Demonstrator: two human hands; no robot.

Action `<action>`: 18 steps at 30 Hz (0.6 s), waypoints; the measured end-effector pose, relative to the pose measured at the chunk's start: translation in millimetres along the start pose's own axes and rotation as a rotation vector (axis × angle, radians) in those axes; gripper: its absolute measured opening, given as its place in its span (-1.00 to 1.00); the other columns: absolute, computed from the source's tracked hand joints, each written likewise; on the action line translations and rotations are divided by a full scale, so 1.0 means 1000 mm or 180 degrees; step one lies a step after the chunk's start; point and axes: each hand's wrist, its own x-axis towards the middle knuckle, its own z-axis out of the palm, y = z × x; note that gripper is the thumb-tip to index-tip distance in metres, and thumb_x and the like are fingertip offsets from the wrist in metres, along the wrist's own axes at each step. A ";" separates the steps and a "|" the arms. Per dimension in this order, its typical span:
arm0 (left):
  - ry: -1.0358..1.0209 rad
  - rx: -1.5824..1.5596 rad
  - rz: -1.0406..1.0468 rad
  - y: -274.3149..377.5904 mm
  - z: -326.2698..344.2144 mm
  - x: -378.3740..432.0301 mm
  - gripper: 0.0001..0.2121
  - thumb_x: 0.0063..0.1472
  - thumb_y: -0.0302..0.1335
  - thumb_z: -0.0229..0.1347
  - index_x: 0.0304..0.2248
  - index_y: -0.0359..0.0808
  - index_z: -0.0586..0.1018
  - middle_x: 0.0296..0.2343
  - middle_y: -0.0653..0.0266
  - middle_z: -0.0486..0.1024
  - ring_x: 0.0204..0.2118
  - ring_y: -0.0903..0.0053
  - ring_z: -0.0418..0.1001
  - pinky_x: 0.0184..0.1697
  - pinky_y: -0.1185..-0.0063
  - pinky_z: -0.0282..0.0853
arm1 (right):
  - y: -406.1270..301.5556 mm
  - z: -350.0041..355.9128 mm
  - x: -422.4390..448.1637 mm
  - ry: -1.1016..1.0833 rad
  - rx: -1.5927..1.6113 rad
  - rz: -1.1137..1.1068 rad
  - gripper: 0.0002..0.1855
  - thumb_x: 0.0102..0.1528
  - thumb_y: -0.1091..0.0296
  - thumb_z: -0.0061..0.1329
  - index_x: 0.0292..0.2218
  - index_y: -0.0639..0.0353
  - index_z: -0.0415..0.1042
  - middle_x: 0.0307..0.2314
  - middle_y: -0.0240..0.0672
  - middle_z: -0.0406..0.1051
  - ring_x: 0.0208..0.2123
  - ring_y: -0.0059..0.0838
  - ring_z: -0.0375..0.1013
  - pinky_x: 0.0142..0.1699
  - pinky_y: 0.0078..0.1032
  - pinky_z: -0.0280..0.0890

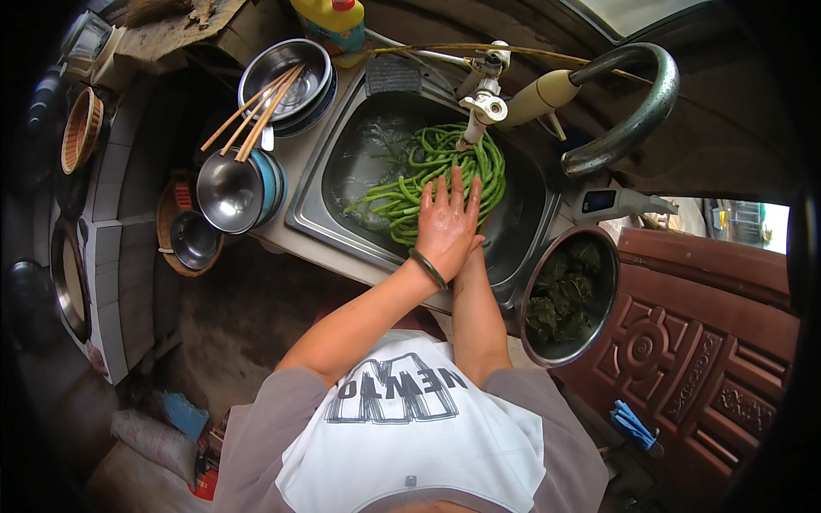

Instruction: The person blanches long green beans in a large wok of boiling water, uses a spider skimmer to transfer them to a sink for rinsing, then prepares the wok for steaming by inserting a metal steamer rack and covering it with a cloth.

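Note:
My left hand [449, 215] lies palm down over a heap of long green beans [490, 167] in the stainless steel sink [532, 224]. Its fingers are spread, and a dark bangle [428, 269] circles the wrist. My right hand [473, 256] is beneath the left one; little beyond its wrist shows, so its fingers and any hold on the beans are hidden. The beans form a loose coil, with ends trailing left into water. Just beyond my fingertips, a white tap [478, 118] points down over the beans.
Left of the sink stand stacked metal bowls [228, 192] and a basin [288, 77] with several chopsticks [269, 115] across it. On the right are a metal bowl of dark leafy greens [564, 288], a curved metal pipe [660, 83] and a carved door [699, 320]. A yellow bottle [330, 25] stands behind.

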 end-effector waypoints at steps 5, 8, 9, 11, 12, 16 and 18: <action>0.0403 -0.0596 0.0352 -0.016 -0.039 -0.028 -0.35 -0.06 -0.20 0.20 0.02 -0.29 0.34 0.05 0.05 0.22 0.16 0.22 0.11 0.14 0.21 -0.03 | 0.004 0.006 0.003 0.0066 -0.0137 -0.0018 -0.31 0.13 -0.25 -0.24 0.05 0.15 0.23 -0.11 -0.19 0.36 -0.13 -0.28 0.40 -0.03 -0.29 0.34; 0.0859 -0.1397 0.0625 -0.071 -0.057 -0.082 -0.58 -0.08 -0.40 0.19 -0.16 -0.26 0.48 -0.08 0.14 0.37 0.05 0.22 0.28 0.01 0.31 0.18 | 0.023 0.011 0.006 0.0081 -0.0330 0.0051 -0.31 0.13 -0.25 -0.24 0.05 0.15 0.23 -0.12 -0.19 0.36 -0.13 -0.29 0.40 -0.04 -0.30 0.34; 0.1080 -0.1719 0.0634 -0.095 -0.051 -0.107 -0.68 -0.10 -0.49 0.17 -0.26 -0.25 0.54 -0.16 0.18 0.44 -0.02 0.23 0.37 -0.07 0.37 0.28 | 0.027 0.010 0.006 0.0114 -0.0388 0.0066 -0.32 0.13 -0.25 -0.24 0.05 0.15 0.23 -0.12 -0.19 0.36 -0.13 -0.29 0.40 -0.04 -0.30 0.35; 0.1225 -0.1622 0.0268 -0.147 -0.050 -0.156 -0.83 -0.15 -0.62 0.13 -0.46 -0.25 0.55 -0.37 0.29 0.51 -0.19 0.29 0.48 -0.29 0.46 0.37 | 0.030 0.009 0.006 0.0204 -0.0513 0.0038 -0.32 0.13 -0.24 -0.24 0.04 0.15 0.23 -0.12 -0.19 0.36 -0.13 -0.29 0.40 -0.04 -0.30 0.35; 0.1194 -0.1569 -0.0066 -0.176 -0.048 -0.180 -0.86 -0.12 -0.61 0.11 -0.47 -0.27 0.54 -0.39 0.27 0.50 -0.22 0.31 0.47 -0.27 0.45 0.38 | 0.033 0.009 0.006 0.0237 -0.0578 0.0043 -0.32 0.13 -0.24 -0.24 0.04 0.15 0.23 -0.12 -0.19 0.36 -0.13 -0.29 0.40 -0.04 -0.30 0.35; 0.1182 -0.1002 -0.1757 -0.317 -0.034 -0.296 -0.93 -0.06 -0.60 0.06 -0.51 -0.29 0.53 -0.41 0.18 0.48 -0.36 0.26 0.43 -0.31 0.41 0.37 | 0.055 0.012 0.006 0.0414 -0.0927 0.0070 -0.33 0.13 -0.24 -0.24 0.04 0.15 0.24 -0.12 -0.19 0.36 -0.14 -0.29 0.40 -0.04 -0.30 0.35; 0.1116 -0.0372 -0.2484 -0.401 -0.020 -0.348 -0.92 -0.03 -0.57 0.07 -0.46 -0.29 0.52 -0.41 0.16 0.47 -0.34 0.24 0.41 -0.27 0.38 0.35 | 0.070 0.016 0.008 0.0516 -0.1128 0.0101 -0.33 0.13 -0.23 -0.24 0.04 0.15 0.24 -0.12 -0.19 0.36 -0.14 -0.29 0.40 -0.05 -0.30 0.35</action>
